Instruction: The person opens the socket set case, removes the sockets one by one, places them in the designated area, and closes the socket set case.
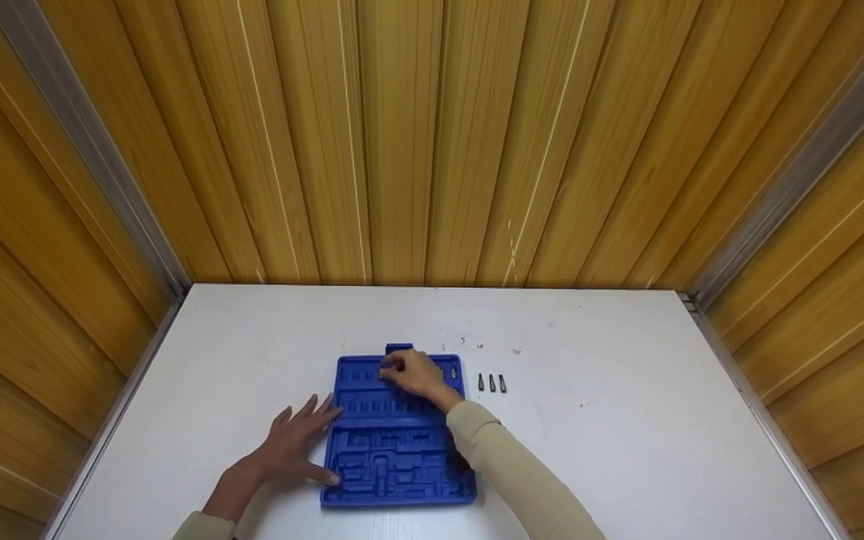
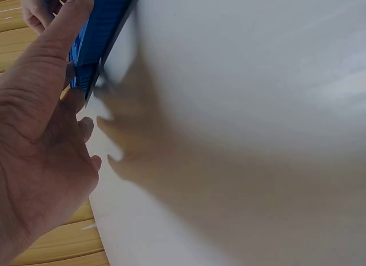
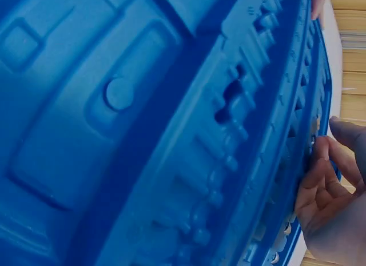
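Observation:
An open blue plastic tool case (image 1: 353, 498) with moulded slots lies flat on the white table. At its far row, my right hand (image 1: 415, 373) reaches in, thumb and forefinger pinching a small screwdriver bit (image 3: 313, 141) at a slot; most of the bit is hidden by the fingers. My left hand (image 1: 293, 442) is spread along the case's left side, thumb over the near left rim and fingertips at the edge farther up. Another bit (image 1: 454, 372) sits at the right end of the far row. Metal ends (image 3: 287, 227) also show in slots beside my right hand.
Three dark screwdriver bits (image 1: 492, 383) stand in a row on the white table (image 1: 627, 420), right of the case. Small marks or crumbs dot the surface beyond it. Wood-patterned walls (image 1: 402, 150) enclose the table at the back and both sides.

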`<state>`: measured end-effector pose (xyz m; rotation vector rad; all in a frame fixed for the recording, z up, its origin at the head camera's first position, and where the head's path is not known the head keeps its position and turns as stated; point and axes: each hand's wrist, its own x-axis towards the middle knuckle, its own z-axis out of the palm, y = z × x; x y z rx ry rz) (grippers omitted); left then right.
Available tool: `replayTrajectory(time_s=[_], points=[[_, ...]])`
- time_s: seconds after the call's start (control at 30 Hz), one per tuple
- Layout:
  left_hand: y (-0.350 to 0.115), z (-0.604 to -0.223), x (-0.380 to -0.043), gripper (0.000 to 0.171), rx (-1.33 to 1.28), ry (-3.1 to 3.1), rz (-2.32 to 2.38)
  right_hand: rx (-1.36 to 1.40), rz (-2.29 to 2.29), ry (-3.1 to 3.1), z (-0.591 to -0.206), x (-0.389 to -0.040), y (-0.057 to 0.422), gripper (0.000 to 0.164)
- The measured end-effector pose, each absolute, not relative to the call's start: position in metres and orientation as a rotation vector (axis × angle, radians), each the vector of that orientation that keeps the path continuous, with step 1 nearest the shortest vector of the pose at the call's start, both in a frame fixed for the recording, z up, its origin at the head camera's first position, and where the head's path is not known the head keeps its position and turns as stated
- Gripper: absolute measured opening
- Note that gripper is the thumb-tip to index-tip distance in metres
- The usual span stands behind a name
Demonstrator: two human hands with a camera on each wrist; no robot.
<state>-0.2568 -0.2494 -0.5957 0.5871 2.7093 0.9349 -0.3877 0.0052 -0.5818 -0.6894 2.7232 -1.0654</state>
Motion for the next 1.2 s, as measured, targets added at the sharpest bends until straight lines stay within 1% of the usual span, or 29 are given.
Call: replayTrajectory(time_s=[0.17, 0.33, 0.5, 0.83, 1.0, 1.2], points=[[-0.247, -0.597, -0.256, 0.115, 0.592, 2.702, 0.945, -0.617, -0.955, 2.833, -0.584, -0.385, 0.005, 0.023], [-0.247, -0.598, -0.256, 0.115, 0.601, 2.699, 0.956, -0.621, -0.913, 2.869, -0.584, -0.382, 0.003, 0.024], [-0.248, -0.600, -0.256, 0.115, 0.616, 2.708, 0.951, -0.627, -0.916, 2.866, -0.585, -0.382, 0.003, 0.025], [-0.247, -0.603, -0.253, 0.115, 0.629, 2.696, 0.969, -0.586, -0.975, 2.838, -0.585, -0.376, 0.002, 0.021], [-0.247, -0.602, -0.253, 0.115, 0.619, 2.701, 0.952, -0.517, -0.991, 2.840, -0.586, -0.373, -0.001, 0.019], [-0.248, -0.594, -0.256, 0.115, 0.573, 2.721, 0.911, -0.629, -1.109, 2.689, -0.577, -0.377, 0.001, 0.015]])
